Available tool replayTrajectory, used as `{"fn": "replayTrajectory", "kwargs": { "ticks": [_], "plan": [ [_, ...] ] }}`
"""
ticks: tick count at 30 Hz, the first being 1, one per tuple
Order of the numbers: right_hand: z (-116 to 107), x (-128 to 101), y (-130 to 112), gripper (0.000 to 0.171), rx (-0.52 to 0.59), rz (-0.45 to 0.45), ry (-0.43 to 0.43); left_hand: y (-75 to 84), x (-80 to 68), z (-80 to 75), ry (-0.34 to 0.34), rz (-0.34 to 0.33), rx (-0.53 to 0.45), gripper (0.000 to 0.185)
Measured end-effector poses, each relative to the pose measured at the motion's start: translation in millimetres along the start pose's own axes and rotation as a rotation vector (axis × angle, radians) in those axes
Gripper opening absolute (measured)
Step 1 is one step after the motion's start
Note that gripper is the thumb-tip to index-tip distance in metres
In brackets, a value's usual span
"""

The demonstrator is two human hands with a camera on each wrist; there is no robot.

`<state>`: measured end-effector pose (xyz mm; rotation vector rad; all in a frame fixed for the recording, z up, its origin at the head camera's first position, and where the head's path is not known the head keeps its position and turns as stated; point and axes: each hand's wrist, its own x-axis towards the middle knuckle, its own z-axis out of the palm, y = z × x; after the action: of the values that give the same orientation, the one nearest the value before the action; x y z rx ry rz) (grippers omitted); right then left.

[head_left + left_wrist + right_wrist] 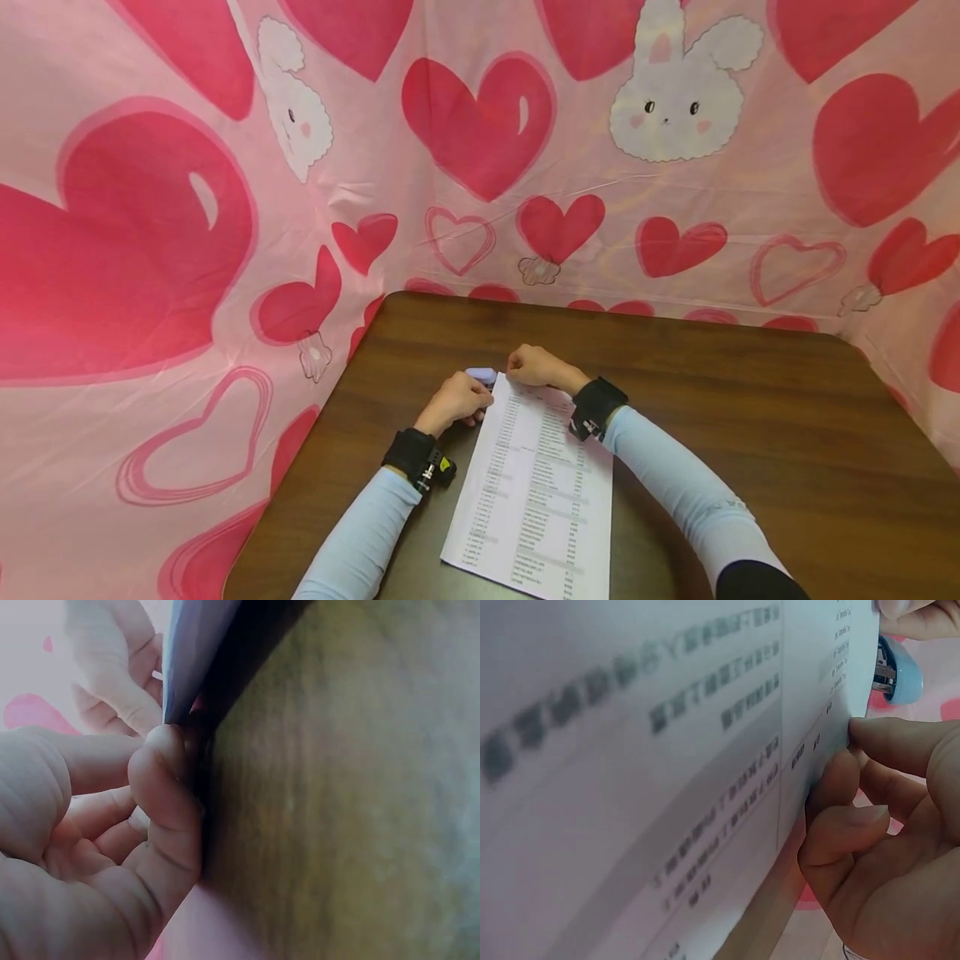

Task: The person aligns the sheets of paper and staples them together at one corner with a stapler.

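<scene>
- White printed sheets (536, 492) lie on the dark wooden table (750, 433), just below the middle of the head view; their long axis runs from the bottom edge of the frame up toward both hands, tilted slightly to the right.
- The pale blue stapler (482, 376) sits at the sheets' upper left corner, between the two hands, its mouth at the paper's edge in the right wrist view (896, 671).
- The left hand (454, 402) is curled round the stapler from the left, so it is the nearer one; how hard it presses cannot be told.
- The right hand (534, 366) rests at the top edge of the sheets, and its fingertips (870, 735) pinch that edge in the right wrist view.
- The sheets carry columns of small print, too blurred to read; no brand shows on the stapler.
- Behind the table hangs a pink backdrop (480, 125) with red hearts and white rabbits.
</scene>
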<state>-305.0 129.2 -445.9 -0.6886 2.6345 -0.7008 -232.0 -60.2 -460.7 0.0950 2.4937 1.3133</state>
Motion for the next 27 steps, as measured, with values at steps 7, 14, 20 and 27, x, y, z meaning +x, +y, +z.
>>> {"fn": "replayTrajectory", "kwargs": {
  "ticks": [7,14,20,27],
  "plan": [
    [0,5,-2,0.011,-0.007,0.001,-0.004,-0.7,-3.6,-1.7,0.043,0.013,0.059,0.01],
    [2,10,-3,0.01,-0.009,-0.019,-0.001,-1.2,-5.0,-5.8,0.055,0.011,0.092,0.009],
    [2,11,-8,0.009,-0.008,-0.007,-0.003,-1.4,-3.5,-21.3,0.11,0.006,0.11,0.014],
    [-22,11,-17,0.013,0.061,0.037,0.001,19.0,7.0,-56.3,0.213,0.045,0.21,0.019]
  ]
}}
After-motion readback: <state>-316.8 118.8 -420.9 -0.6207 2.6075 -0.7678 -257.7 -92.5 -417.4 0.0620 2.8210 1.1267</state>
